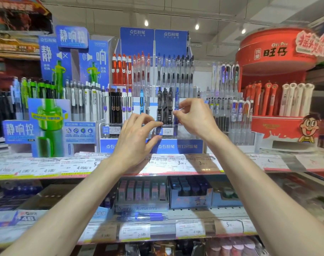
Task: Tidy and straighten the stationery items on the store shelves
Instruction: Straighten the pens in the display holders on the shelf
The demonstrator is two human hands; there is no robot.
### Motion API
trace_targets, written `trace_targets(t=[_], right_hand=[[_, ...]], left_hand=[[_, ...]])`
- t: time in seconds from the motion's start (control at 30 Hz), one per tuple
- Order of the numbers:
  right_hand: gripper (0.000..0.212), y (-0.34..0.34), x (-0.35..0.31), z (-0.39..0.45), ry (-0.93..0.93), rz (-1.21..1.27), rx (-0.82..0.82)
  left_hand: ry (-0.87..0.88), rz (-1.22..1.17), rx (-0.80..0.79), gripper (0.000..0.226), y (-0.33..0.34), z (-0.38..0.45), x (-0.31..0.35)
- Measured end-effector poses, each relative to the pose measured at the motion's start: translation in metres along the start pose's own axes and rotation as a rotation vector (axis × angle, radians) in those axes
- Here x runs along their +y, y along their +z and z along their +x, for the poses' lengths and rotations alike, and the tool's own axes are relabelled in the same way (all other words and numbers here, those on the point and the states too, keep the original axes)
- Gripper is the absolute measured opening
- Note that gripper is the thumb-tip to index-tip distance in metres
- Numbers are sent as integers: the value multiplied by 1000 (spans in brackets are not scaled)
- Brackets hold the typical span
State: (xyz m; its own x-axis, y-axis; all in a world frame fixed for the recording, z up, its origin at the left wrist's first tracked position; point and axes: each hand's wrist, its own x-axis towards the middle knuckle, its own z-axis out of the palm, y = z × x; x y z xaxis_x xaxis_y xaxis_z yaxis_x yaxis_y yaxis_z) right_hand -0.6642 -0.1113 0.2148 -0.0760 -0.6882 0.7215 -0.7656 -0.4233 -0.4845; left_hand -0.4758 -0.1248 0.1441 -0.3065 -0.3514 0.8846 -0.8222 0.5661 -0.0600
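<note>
While both hands work the middle compartment of the clear pen display [177, 132] at the front edge of the upper shelf [46, 169], the step in hand looks like squaring up the dark pens [165, 106] standing there. Right hand [194, 117] pinches the blue pen [177, 102] at the right side of that group, thumb and forefinger closed on its barrel. Left hand [137, 133] has fingers curled, thumb and forefinger meeting at the compartment's front lip; whether it pinches anything I cannot tell. Next move, my guess: seat the blue pen upright without knocking its neighbours.

Counts: three dark pens, one blue pen in that compartment. Two hands. One loose blue pen [142, 217] lies flat on the lower shelf [194, 211], near its front edge.
</note>
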Motion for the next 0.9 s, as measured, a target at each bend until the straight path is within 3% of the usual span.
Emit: trace_targets(t=[0.27,0.47,0.73,0.9], right_hand=[[31,2,2,-14,-7,48,24],[47,-1,9,-58,-178,-15,46],[23,9,34,-155,-289,138,123],[16,30,70,-209,-170,176,46]], left_hand=[[-8,-52,-4,39,-2,-3,1],[-71,-148,98,33,-20,-28,0],[-225,-228,183,21,-49,-118,12],[-234,-191,241,14,-48,-170,19]])
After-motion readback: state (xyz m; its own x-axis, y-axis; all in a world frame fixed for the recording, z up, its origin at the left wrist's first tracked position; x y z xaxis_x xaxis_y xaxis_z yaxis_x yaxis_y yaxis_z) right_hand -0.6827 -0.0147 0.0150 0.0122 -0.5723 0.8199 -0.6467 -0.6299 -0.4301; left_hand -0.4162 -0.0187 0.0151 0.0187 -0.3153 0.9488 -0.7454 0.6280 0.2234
